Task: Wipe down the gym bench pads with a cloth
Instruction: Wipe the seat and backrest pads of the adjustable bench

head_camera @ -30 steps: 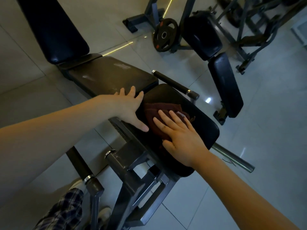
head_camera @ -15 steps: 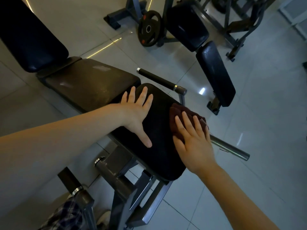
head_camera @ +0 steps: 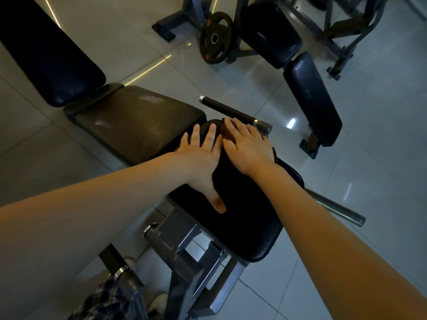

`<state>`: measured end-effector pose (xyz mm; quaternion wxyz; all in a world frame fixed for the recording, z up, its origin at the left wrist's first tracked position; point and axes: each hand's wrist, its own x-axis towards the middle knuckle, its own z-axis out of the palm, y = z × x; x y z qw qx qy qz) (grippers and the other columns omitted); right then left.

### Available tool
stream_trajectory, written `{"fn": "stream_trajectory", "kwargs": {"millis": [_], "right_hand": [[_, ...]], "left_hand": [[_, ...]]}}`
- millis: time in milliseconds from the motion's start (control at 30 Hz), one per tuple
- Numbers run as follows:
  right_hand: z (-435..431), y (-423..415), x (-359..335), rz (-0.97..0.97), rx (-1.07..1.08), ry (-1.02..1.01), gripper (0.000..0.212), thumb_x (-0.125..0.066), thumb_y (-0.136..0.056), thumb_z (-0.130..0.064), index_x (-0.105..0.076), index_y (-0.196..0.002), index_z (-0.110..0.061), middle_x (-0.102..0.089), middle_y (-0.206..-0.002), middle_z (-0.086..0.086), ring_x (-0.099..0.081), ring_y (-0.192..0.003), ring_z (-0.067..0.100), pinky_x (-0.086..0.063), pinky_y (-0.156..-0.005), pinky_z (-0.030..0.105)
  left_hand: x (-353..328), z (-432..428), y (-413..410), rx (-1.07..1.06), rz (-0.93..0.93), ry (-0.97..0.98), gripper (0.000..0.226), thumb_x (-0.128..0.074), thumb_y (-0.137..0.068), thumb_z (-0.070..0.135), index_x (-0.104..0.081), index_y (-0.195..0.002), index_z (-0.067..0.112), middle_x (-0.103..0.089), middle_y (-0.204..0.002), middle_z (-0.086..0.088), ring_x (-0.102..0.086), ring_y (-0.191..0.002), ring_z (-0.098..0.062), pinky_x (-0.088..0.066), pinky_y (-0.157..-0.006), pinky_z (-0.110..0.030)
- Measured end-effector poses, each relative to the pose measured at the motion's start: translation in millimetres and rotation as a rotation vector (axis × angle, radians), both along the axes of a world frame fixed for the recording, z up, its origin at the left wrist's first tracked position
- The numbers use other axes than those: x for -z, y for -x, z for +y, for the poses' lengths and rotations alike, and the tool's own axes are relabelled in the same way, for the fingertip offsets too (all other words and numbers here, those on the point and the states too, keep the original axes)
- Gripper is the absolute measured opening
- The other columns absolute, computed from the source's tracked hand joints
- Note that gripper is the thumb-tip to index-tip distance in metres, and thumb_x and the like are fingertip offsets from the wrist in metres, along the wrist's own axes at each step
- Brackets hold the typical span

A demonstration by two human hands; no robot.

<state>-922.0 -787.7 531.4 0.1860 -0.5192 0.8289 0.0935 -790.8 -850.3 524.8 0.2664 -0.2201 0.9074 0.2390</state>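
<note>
Head view, front pad (head_camera: 242, 215): we look down on the small black pad at the near end of the bench, with both hands on its far end.
Cloth (head_camera: 226, 134): a dark red cloth lies on the far end of that pad. The palm covers nearly all of it, and only a sliver shows at the fingers.
Right hand (head_camera: 249, 146): the fingers are straight and lie close together, pressing the cloth flat onto the pad. Nothing is pinched.
Left hand (head_camera: 201, 158): it lies flat on the pad just beside the right hand, with fingers spread and the thumb pointing back toward us. We judge that it is steadying the pad.
Seat pad (head_camera: 138, 125): it lies just beyond the front pad and is dull with pale smears.
Back pad (head_camera: 50, 61): it is farther up, to the left.
Step in hand: we judge this to be a wiping stroke at the far edge of the front pad.
Next move: it calls for drawing the cloth back along the pad under even pressure. The left hand must lift clear so the strip beneath it gets wiped. The seat pad and back pad then need the same treatment.
</note>
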Motion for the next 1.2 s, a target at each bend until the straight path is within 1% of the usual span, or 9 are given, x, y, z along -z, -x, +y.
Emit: {"fn": "stream_trajectory", "kwargs": {"millis": [233,433,533,633,767,967,1033,1133,1200], "right_hand": [[63.3,-17.6,-15.0,-0.018,-0.161,0.027,0.057,-0.026,-0.101,-0.043,-0.002,-0.153,-0.034,0.01,-0.161,-0.011,0.015,-0.147,0.011,0.016,-0.113,0.036],[133.0,-50.8,-34.3,-0.043,-0.262,-0.037,0.064,0.0,-0.084,-0.055,0.007,-0.147,-0.044,0.02,-0.154,-0.021,0.029,-0.141,0.005,0.028,-0.11,0.031],[156.3,-65.5,-34.7,-0.056,-0.289,-0.039,0.06,-0.007,-0.089,-0.053,0.001,-0.148,-0.045,0.014,-0.157,-0.018,0.025,-0.143,0.005,0.02,-0.116,0.038],[161.1,-75.6,-28.2,0.007,-0.312,0.003,0.054,-0.01,-0.098,-0.053,-0.008,-0.151,-0.042,-0.003,-0.161,-0.011,0.009,-0.149,0.015,0.004,-0.119,0.047],[144.2,-91.0,-17.8,0.093,-0.384,-0.003,0.054,-0.009,-0.1,-0.052,-0.016,-0.151,-0.035,-0.016,-0.16,-0.005,-0.01,-0.149,0.025,-0.009,-0.115,0.051],[88.8,-113.3,3.7,0.206,-0.673,-0.086,0.061,-0.031,-0.093,-0.051,-0.032,-0.149,-0.028,-0.02,-0.16,0.0,-0.016,-0.147,0.028,-0.017,-0.116,0.056],[67.4,-119.7,6.1,0.225,-0.759,-0.112,0.061,-0.037,-0.091,-0.049,-0.036,-0.148,-0.027,-0.018,-0.161,-0.002,-0.011,-0.148,0.026,-0.011,-0.116,0.054],[43.4,-128.9,8.0,0.23,-0.851,-0.156,0.057,-0.035,-0.097,-0.046,-0.025,-0.151,-0.03,0.003,-0.162,-0.008,0.012,-0.148,0.021,0.005,-0.118,0.052],[35.0,-133.7,6.9,0.256,-0.879,-0.182,0.057,-0.03,-0.099,-0.047,-0.021,-0.152,-0.03,0.007,-0.162,-0.009,0.02,-0.146,0.02,0.008,-0.118,0.053]], "left_hand": [[-1.4,2.4,-4.6,0.027,-0.011,0.042,0.156,-0.068,-0.046,0.085,0.026,-0.148,0.014,0.039,-0.151,-0.011,0.031,-0.139,-0.04,0.006,-0.118,-0.056],[3.8,-10.6,-25.9,0.023,0.123,-0.07,0.138,-0.068,-0.056,0.076,0.019,-0.151,0.026,0.031,-0.156,-0.001,0.028,-0.143,-0.029,0.006,-0.118,-0.048],[6.7,-25.2,-51.9,0.025,0.138,-0.148,0.123,-0.065,-0.061,0.073,0.011,-0.151,0.038,0.024,-0.158,0.01,0.019,-0.146,-0.022,-0.003,-0.12,-0.048],[11.1,-34.5,-73.7,0.017,0.121,-0.033,0.107,-0.055,-0.068,0.077,0.008,-0.149,0.047,0.016,-0.161,0.007,0.009,-0.149,-0.026,-0.001,-0.119,-0.053],[20.8,-45.6,-99.0,-0.153,0.053,-0.127,0.11,-0.045,-0.055,0.084,0.009,-0.146,0.053,0.017,-0.161,0.006,0.009,-0.148,-0.031,-0.007,-0.118,-0.059],[41.6,-45.2,-132.3,-0.211,0.126,-0.139,0.107,-0.064,-0.075,0.064,0.013,-0.147,0.048,0.023,-0.159,0.005,0.016,-0.147,-0.026,-0.01,-0.12,-0.051],[50.2,-43.4,-139.0,-0.196,0.143,-0.085,0.111,-0.07,-0.078,0.055,0.019,-0.145,0.048,0.026,-0.158,0.006,0.017,-0.147,-0.025,-0.013,-0.118,-0.051],[64.3,-34.6,-142.6,-0.198,0.2,-0.003,0.122,-0.077,-0.076,0.045,0.024,-0.145,0.044,0.028,-0.157,0.005,0.018,-0.146,-0.025,-0.012,-0.119,-0.053],[69.2,-27.4,-142.6,-0.223,0.22,0.037,0.126,-0.08,-0.075,0.038,0.023,-0.147,0.037,0.028,-0.157,0.003,0.019,-0.146,-0.025,-0.012,-0.119,-0.053]]}}
